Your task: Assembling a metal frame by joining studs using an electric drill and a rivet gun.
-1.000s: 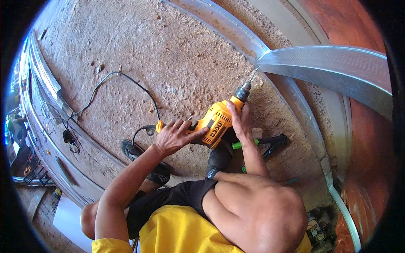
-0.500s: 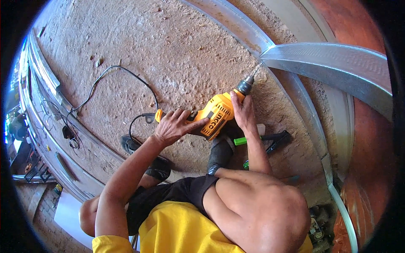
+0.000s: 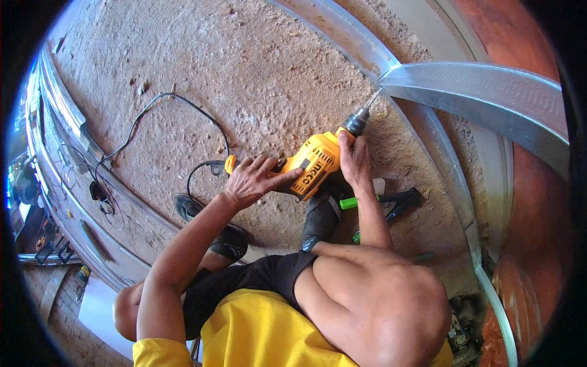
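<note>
A yellow corded power drill (image 3: 318, 160) lies across both my hands, its black chuck (image 3: 356, 120) angled up and to the right. My left hand (image 3: 254, 180) wraps round the rear handle, with the index finger stretched along the body. Close behind the chuck, my right hand (image 3: 354, 160) grips the front of the drill. The thin drill bit (image 3: 375, 98) reaches the joint where a wide metal channel (image 3: 477, 85) meets a long metal track (image 3: 361, 52). Whether the bit has entered the metal is too small to tell.
The drill's black cord (image 3: 143, 113) loops over the rough dirt floor (image 3: 202, 61) to the left. Beside my right forearm lies a green-and-black hand tool (image 3: 397, 202). Long metal profiles (image 3: 64, 92) line the left side. A reddish surface (image 3: 532, 232) stands at the right.
Almost nothing differs. The drill and my right hand have shifted very slightly; both hands keep their hold, and the bit stays at the metal joint.
</note>
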`<move>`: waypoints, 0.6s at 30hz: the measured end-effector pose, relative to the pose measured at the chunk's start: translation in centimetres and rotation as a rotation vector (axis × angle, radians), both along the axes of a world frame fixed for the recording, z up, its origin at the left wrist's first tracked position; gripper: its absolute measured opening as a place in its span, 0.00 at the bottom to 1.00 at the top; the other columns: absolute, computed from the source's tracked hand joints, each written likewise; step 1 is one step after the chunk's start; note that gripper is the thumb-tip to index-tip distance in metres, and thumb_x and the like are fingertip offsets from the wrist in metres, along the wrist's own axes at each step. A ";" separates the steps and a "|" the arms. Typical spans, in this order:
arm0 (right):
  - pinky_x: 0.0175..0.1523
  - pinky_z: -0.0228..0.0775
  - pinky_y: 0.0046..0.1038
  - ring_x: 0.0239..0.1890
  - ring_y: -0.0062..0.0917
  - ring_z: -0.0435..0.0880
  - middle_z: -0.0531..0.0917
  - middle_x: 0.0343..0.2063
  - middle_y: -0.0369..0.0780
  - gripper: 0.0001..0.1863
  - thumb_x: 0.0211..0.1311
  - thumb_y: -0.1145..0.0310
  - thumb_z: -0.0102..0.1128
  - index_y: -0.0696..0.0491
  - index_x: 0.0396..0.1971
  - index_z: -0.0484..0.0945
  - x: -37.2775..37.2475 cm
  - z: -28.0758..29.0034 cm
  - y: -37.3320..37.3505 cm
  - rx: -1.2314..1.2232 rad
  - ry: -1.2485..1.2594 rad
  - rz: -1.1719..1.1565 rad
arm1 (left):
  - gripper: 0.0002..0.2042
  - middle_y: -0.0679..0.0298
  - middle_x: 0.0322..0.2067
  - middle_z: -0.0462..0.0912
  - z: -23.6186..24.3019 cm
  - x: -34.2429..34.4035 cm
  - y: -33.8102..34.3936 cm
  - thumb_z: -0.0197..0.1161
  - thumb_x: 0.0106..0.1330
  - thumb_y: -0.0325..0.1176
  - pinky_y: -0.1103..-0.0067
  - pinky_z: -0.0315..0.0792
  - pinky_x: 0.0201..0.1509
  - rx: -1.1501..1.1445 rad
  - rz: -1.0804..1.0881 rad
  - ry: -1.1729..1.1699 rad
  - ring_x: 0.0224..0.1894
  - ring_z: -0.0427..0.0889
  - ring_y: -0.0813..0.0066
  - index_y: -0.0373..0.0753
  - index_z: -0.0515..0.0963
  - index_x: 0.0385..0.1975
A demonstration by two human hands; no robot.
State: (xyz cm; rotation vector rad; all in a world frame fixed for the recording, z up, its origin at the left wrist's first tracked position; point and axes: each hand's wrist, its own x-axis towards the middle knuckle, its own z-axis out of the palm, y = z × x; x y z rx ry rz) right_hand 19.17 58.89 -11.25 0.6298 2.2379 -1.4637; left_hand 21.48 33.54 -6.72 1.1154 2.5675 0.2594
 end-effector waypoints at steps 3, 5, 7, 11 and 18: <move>0.46 0.66 0.39 0.41 0.44 0.77 0.75 0.35 0.56 0.31 0.60 0.47 0.47 0.67 0.40 0.66 0.0 -0.8 0.4 -0.003 -0.040 0.013 | 0.33 0.66 0.34 0.69 -0.1 -0.3 -0.1 0.51 0.57 0.34 0.78 0.71 0.32 0.036 -0.008 0.053 0.37 0.73 0.72 0.73 0.53 0.62; 0.45 0.66 0.39 0.40 0.44 0.77 0.75 0.34 0.56 0.31 0.60 0.47 0.47 0.67 0.39 0.66 0.1 -0.7 0.7 0.020 -0.075 0.025 | 0.30 0.66 0.35 0.72 0.0 -0.6 0.1 0.54 0.55 0.36 0.75 0.70 0.34 0.064 -0.007 0.040 0.36 0.74 0.70 0.71 0.61 0.59; 0.44 0.66 0.39 0.39 0.43 0.77 0.76 0.32 0.56 0.31 0.60 0.46 0.47 0.67 0.37 0.68 -0.2 0.0 0.3 0.053 -0.079 0.027 | 0.30 0.66 0.35 0.72 -0.3 -0.7 -0.1 0.54 0.55 0.36 0.75 0.70 0.35 0.086 -0.004 0.051 0.36 0.74 0.70 0.71 0.61 0.59; 0.43 0.66 0.38 0.38 0.42 0.78 0.76 0.31 0.57 0.32 0.60 0.45 0.48 0.67 0.36 0.68 -0.7 1.6 0.1 0.037 -0.060 0.011 | 0.30 0.66 0.36 0.73 -0.4 -0.6 -0.1 0.54 0.54 0.37 0.74 0.71 0.38 0.055 0.010 0.032 0.38 0.74 0.69 0.71 0.61 0.59; 0.33 0.66 0.36 0.27 0.34 0.76 0.74 0.24 0.44 0.30 0.57 0.45 0.55 0.63 0.36 0.67 -0.8 1.6 2.4 0.334 0.264 0.051 | 0.29 0.66 0.38 0.73 -0.1 -1.1 0.1 0.54 0.55 0.38 0.74 0.71 0.38 0.045 -0.017 0.033 0.39 0.74 0.69 0.69 0.61 0.60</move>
